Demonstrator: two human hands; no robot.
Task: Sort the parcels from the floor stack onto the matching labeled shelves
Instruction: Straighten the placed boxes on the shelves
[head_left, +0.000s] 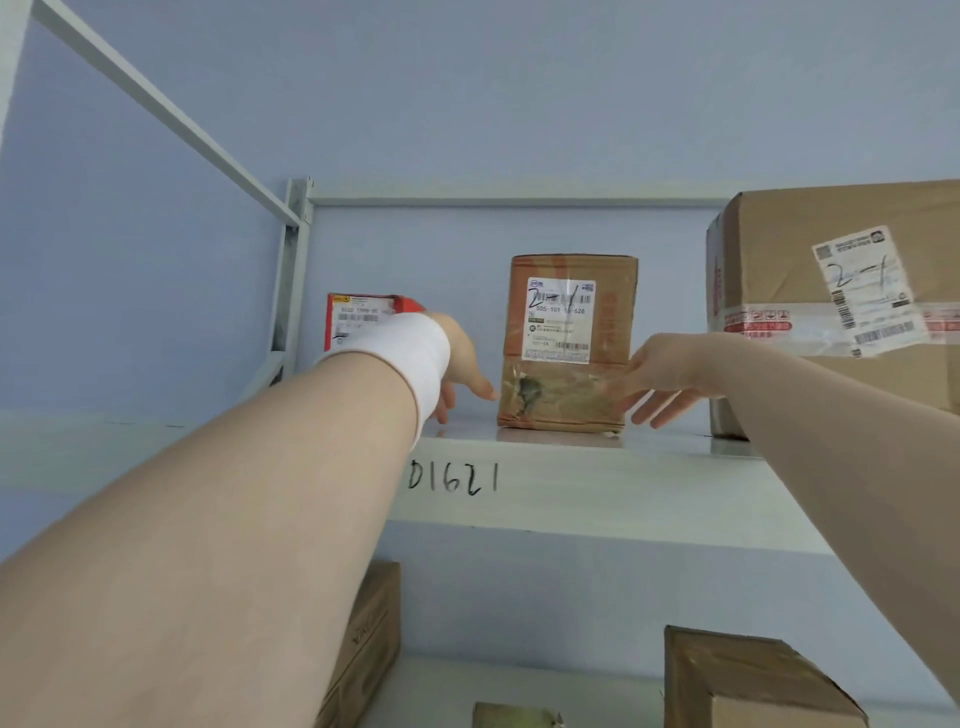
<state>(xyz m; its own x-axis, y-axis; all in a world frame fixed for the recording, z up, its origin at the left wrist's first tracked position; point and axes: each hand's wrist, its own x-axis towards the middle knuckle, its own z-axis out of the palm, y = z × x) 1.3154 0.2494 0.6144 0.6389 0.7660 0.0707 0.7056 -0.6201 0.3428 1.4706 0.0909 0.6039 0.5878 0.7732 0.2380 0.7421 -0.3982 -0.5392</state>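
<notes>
A small brown parcel (569, 343) stands upright on the upper shelf (571, 493), its white label hand-marked "2-1". The shelf's front edge carries the handwritten mark "D1621". My left hand (462, 371), with a white wristband, reaches in just left of the parcel, fingers extended, its fingertips close to the parcel's lower left edge. My right hand (662, 382) hovers just right of the parcel with fingers spread and relaxed. Neither hand holds anything.
A red box (363, 317) sits at the shelf's back left, partly behind my left wrist. A large brown carton (831, 312) marked "2-1" fills the right side. On the shelf below stand more brown boxes (753, 680). A grey metal upright (291, 275) frames the left.
</notes>
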